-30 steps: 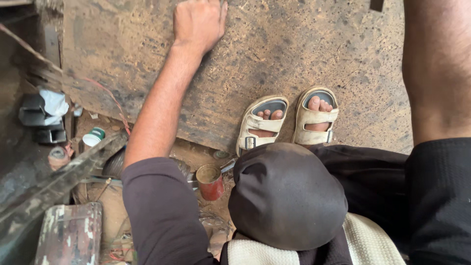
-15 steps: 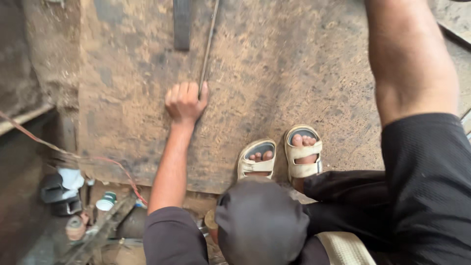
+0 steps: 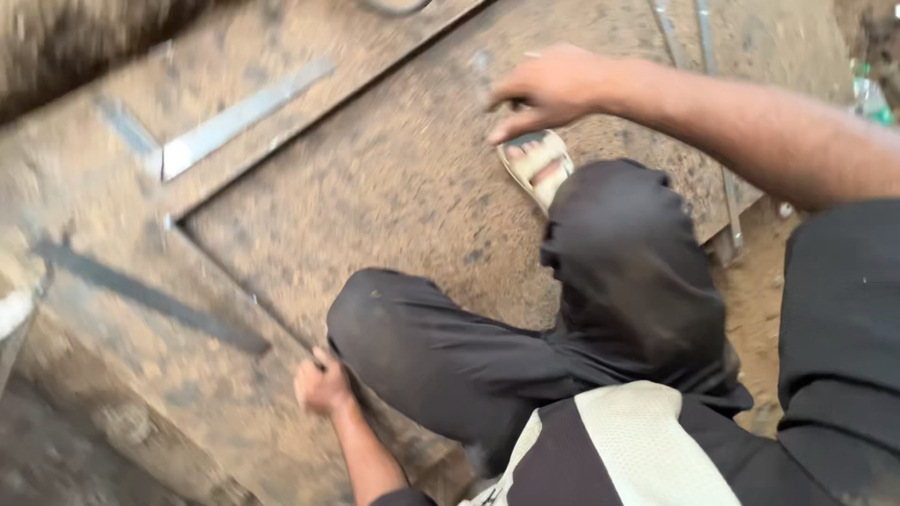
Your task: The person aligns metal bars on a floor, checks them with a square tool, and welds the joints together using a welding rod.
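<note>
— One hand of the wearer's is all I get, the right hand (image 3: 548,89). It comes in from the right, fingers bent, tips pressing down on the rusty metal sheet (image 3: 403,187). I see nothing gripped in it.

— And the left?

— Out of frame. The sheet lies flat underfoot, brown and gritty, filling the middle of the view. A second plate (image 3: 122,281) sits under it on the left, with a pale flat metal strip (image 3: 239,117) lying on that.

— Who's crouching there?

— Another person, in black trousers and a black-and-cream top. One sandal (image 3: 536,164) is planted on the sheet, just below the right hand. That person's own hand (image 3: 323,384) is closed on the sheet's near edge.

— What about the room?

— Bare dirt floor (image 3: 759,300) at the right. Thin steel rods (image 3: 703,37) run along the far edge. A green bottle (image 3: 872,98) sits at the margin, half cut off.

— How clear is it all?

— Everything's smeared by motion. The top left corner is just a dark blur, and the crouching person's head is hidden.
</note>
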